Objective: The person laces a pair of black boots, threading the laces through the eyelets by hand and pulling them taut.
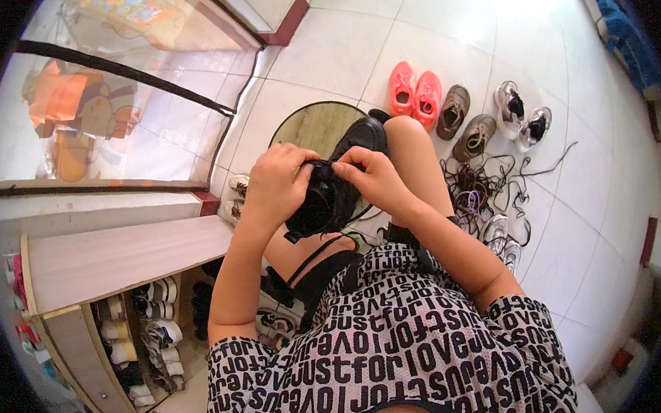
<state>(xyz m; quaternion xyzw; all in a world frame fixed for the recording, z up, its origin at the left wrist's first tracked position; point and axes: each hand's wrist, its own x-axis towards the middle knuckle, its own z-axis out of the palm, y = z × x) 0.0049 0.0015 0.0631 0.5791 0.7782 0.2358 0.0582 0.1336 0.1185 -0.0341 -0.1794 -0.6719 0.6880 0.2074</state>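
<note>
A black lace-up shoe point(362, 138) lies across my lap with its toe pointing away from me and its dark opening towards me. My left hand point(283, 176) grips the top of the shoe's tongue and collar on the left. Thumb and forefinger of my right hand point(363, 172) pinch at the lacing on the right side of the tongue. The lace itself is too dark to trace between the fingers. Beyond the shoe, a round wood-topped stool point(315, 126) is partly covered by it.
Coral sneakers point(415, 93), brown shoes point(464, 121) and silver-white sneakers point(521, 115) stand on the tiled floor point(440, 38). A tangle of loose shoelaces point(477, 186) lies right of my knee. A shoe cabinet point(125, 263) holding several shoes stands at left, below a glass door point(173, 114).
</note>
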